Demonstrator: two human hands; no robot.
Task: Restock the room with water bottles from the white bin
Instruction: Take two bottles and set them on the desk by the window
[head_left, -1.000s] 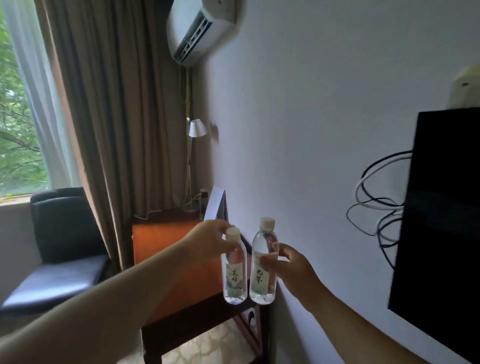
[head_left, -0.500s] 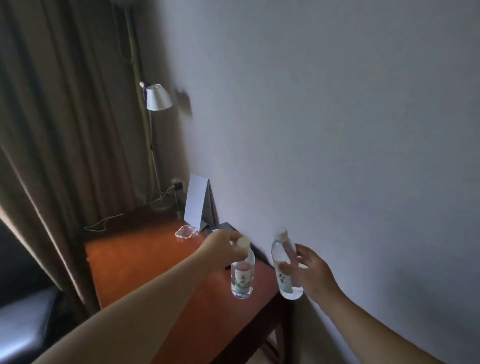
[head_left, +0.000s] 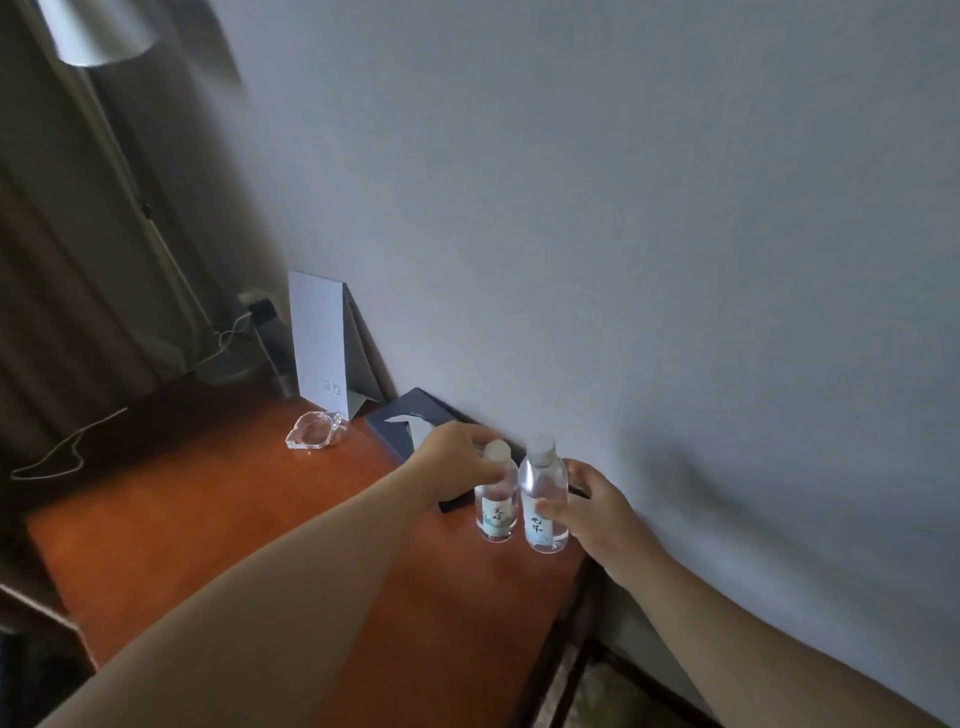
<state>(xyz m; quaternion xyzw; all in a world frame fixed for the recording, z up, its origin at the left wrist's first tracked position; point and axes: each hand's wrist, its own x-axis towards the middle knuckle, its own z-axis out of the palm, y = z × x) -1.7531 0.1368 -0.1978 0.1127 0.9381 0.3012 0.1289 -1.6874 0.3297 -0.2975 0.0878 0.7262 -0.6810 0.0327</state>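
Note:
Two small clear water bottles with white caps stand upright side by side near the wall edge of the orange-brown wooden table. My left hand grips the left bottle around its neck and shoulder. My right hand holds the right bottle around its body, thumb in front. Both bottle bases look to be on or just above the tabletop; I cannot tell which. The white bin is out of view.
A dark tissue box lies just behind the bottles against the wall. Farther back stand a white folded card and a glass ashtray. A floor lamp, cables and curtains fill the back left corner.
Both hands have moved down and toward the wall with the bottles, bringing them close together at table level. The view has tilted further down onto the table.

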